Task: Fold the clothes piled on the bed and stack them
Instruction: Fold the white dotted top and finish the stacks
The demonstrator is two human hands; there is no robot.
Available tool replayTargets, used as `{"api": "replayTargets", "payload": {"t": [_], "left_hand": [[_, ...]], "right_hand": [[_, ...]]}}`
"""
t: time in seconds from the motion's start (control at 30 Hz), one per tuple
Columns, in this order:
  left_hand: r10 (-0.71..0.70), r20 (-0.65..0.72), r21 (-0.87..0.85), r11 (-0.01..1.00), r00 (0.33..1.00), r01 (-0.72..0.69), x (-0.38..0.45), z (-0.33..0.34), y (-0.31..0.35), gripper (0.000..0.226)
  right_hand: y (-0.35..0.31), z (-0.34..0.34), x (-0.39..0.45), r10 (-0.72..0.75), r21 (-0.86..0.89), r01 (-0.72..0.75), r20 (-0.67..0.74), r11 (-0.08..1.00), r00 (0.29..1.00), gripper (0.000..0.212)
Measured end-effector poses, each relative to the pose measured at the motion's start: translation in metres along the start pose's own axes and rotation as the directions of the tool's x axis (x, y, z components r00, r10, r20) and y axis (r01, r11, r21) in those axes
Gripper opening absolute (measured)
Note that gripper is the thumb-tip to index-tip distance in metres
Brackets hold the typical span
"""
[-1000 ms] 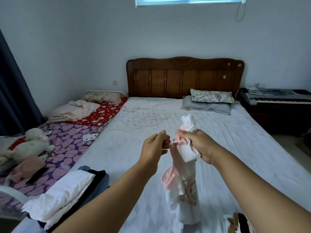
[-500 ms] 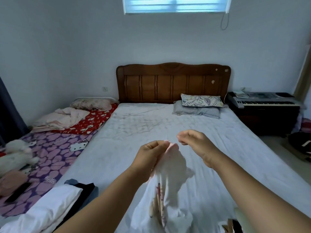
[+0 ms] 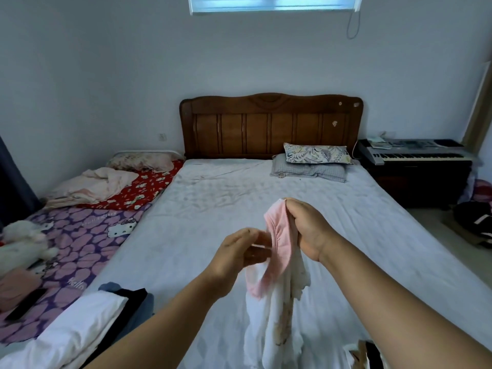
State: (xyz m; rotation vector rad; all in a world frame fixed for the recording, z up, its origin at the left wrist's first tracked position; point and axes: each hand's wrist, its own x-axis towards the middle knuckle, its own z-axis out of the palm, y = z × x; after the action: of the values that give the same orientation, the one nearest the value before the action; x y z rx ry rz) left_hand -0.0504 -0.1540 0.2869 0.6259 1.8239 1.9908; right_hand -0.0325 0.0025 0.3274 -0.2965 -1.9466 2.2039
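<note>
A person's right hand (image 3: 306, 227) gripped the pink-trimmed edge of a small white garment (image 3: 277, 315), which hung bunched above the near end of the bed (image 3: 213, 209), while the left hand (image 3: 239, 251) pinched the same pink band just beside it, blurred in motion. Judging by the crumpled drape, the garment was yet to be opened out; doing that well probably meant running both hands apart along the band to find its corners, then laying it flat on the sheet before folding. A stack of clothes (image 3: 80, 328) lay at the bed's near left corner.
</note>
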Motion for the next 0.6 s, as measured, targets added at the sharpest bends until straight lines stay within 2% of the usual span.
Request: {"api": "replayTargets", "payload": {"t": [0.07,0.17,0.2,0.23,0.27,0.3,0.33,0.4,0.43,0.53,0.6], "left_hand": [[-0.078,0.076,0.17,0.983,0.994,0.064,-0.005,-0.003,-0.017,0.025],[-0.23,0.14,0.437,0.887,0.963,0.148,-0.012,-0.006,-0.043,0.029],[-0.257,0.144,0.584,0.802,0.956,0.127,-0.012,-0.008,-0.054,0.028],[-0.282,0.124,0.734,0.672,0.951,0.103,-0.009,-0.01,-0.063,0.024],[-0.266,0.067,0.846,0.526,0.962,0.087,-0.007,-0.012,-0.068,0.025],[-0.188,0.015,0.897,0.437,0.982,0.07,-0.006,-0.014,-0.072,0.023],[-0.136,-0.026,0.89,0.448,0.99,0.085,-0.005,-0.017,-0.073,0.018],[-0.079,-0.158,0.807,0.564,0.984,0.175,-0.003,-0.025,-0.074,0.036],[-0.049,-0.22,0.79,0.576,0.974,0.208,0.0,-0.031,-0.074,0.037],[-0.008,-0.382,0.854,0.378,0.924,0.356,0.008,-0.04,-0.064,0.024],[0.056,-0.457,0.815,0.425,0.888,0.393,0.012,-0.041,-0.057,0.017]], "right_hand": [[-0.002,0.0,0.002,0.007,0.033,-0.007,-0.004,0.999,1.0,0.027],[-0.008,-0.003,0.0,0.027,0.059,-0.027,0.003,0.998,1.0,0.026],[-0.01,-0.005,0.0,0.03,0.073,-0.03,0.0,0.997,1.0,0.027],[-0.01,-0.008,0.0,0.021,0.084,-0.021,-0.001,0.996,1.0,0.027],[-0.01,-0.011,0.0,0.009,0.088,-0.009,-0.002,0.996,1.0,0.027],[-0.009,-0.014,0.001,-0.003,0.081,0.004,-0.003,0.997,1.0,0.026],[-0.007,-0.019,0.002,-0.012,0.07,0.012,-0.007,0.997,1.0,0.026],[-0.002,-0.028,0.002,-0.014,0.061,0.015,-0.027,0.998,1.0,0.029],[-0.001,-0.033,0.001,-0.007,0.06,0.009,-0.036,0.998,0.999,0.03],[0.003,-0.044,-0.003,0.026,0.023,-0.025,-0.032,0.999,0.999,0.03],[0.005,-0.049,-0.006,0.033,-0.005,-0.033,-0.037,0.999,0.999,0.034]]}}
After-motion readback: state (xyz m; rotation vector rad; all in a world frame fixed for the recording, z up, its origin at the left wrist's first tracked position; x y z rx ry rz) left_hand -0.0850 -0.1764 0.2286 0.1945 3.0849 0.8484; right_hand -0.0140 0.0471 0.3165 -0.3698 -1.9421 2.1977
